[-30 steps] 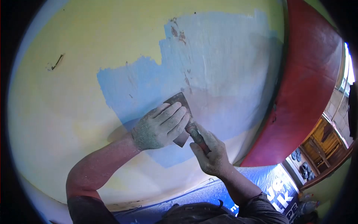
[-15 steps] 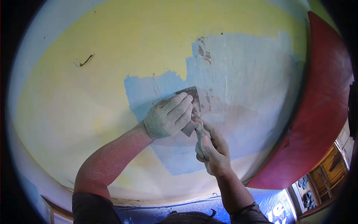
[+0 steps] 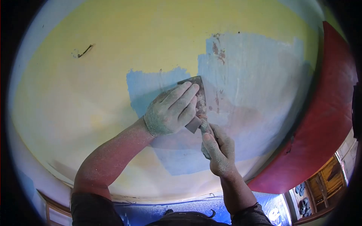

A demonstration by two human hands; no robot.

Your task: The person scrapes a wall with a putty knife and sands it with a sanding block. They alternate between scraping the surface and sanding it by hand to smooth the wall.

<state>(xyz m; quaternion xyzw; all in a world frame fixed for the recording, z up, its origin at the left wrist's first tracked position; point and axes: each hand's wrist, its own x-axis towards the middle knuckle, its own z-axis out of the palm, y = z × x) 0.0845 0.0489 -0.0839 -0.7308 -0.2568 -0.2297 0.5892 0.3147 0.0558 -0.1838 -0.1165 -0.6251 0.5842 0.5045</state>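
Note:
My right hand (image 3: 220,152) is wrapped round the handle of a putty knife (image 3: 201,98), its broad, stained blade pointing up the wall. Dust coats both hands. Over the blade lies my left hand (image 3: 171,109), its fingers close together and pressed on the metal. A grey flat piece (image 3: 193,124) juts out below the left fingers, beside the neck of the knife; most of it is hidden under the hand, and its kind is not clear. Behind both hands is a pale blue patch (image 3: 256,86) on the wall, with brown chipped marks (image 3: 218,51) near its top.
The yellow wall (image 3: 94,94) surrounds the blue patch, and a dark hook (image 3: 85,51) sticks out at upper left. A curved red panel (image 3: 301,150) rises at the right. Below hangs a blue printed sheet (image 3: 151,213); shoes (image 3: 304,207) sit by a wooden frame at lower right.
The view has shifted a little. Both hands and the putty knife have moved slightly upward, the right hand also a little to the right. Each hand's hold looks the same.

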